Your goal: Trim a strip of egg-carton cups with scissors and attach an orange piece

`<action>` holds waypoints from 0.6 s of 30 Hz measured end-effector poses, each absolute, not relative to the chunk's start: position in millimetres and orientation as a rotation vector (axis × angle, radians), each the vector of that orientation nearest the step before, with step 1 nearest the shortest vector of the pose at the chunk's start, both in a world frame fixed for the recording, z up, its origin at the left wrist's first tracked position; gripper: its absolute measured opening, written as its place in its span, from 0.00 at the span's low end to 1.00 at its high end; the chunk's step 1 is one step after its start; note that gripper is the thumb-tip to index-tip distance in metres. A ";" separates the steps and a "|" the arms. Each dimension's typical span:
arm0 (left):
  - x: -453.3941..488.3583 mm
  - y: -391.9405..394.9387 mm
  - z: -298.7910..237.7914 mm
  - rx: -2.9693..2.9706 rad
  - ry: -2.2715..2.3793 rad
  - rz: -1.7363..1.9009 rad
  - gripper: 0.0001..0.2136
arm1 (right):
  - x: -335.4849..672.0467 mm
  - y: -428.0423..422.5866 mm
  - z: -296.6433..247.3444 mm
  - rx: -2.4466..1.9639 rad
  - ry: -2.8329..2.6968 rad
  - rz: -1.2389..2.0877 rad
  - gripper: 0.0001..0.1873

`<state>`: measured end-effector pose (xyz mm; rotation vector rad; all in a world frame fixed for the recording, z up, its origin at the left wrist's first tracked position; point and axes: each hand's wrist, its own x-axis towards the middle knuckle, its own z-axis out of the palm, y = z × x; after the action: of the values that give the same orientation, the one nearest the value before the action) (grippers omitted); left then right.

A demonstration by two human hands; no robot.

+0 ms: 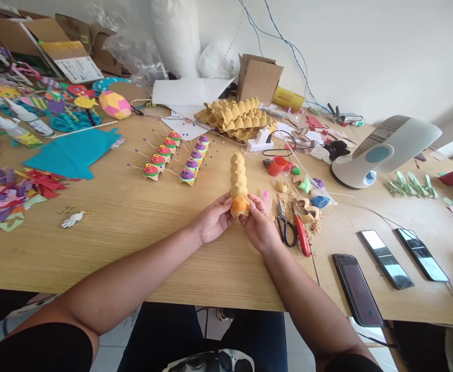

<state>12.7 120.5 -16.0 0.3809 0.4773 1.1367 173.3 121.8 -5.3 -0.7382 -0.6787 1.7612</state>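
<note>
Between both hands I hold a strip of egg carton (238, 175), its row of yellowish cups pointing away from me. Orange clay (239, 204) covers the cup nearest to me. My left hand (214, 221) grips that near end from the left, thumb against the orange cup. From the other side, my right hand (262, 225) pinches the same end. Beyond the strip stand a red-topped decorated carton strip (164, 153) and a purple-topped one (195, 159), with thin sticks poking out of their sides. Black-handled scissors (286, 227) and a red utility knife (301, 230) lie beside my right hand.
Stacked egg cartons (234, 116) lie at the back. A white fan (381, 150) stands at right, several phones (357, 289) in front of it. Paper scraps (13, 196), blue paper (75, 152) and glue bottles (15, 126) are at left. A cable (366, 205) crosses the right side.
</note>
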 end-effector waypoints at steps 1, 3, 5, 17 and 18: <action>12.3 120.9 -16.2 0.384 0.475 1.133 0.20 | 173.3 121.5 -5.4 -0.744 -0.697 1.753 0.20; 12.0 121.4 -16.9 0.395 0.470 1.131 0.19 | 173.3 120.8 -6.0 -0.750 -0.743 1.731 0.21; 12.0 121.5 -17.7 0.398 0.468 1.134 0.18 | 173.2 120.5 -6.9 -0.741 -0.780 1.704 0.21; 10.4 122.0 -12.8 0.434 0.420 1.119 0.22 | 170.5 119.0 -6.7 -0.684 -0.802 1.687 0.19; 10.8 121.5 -12.3 0.439 0.415 1.117 0.21 | 170.4 118.9 -6.5 -0.680 -0.793 1.686 0.19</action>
<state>10.8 121.5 -12.3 0.4386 0.4152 1.1170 170.4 118.9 -6.5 -0.6799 -0.7931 1.6860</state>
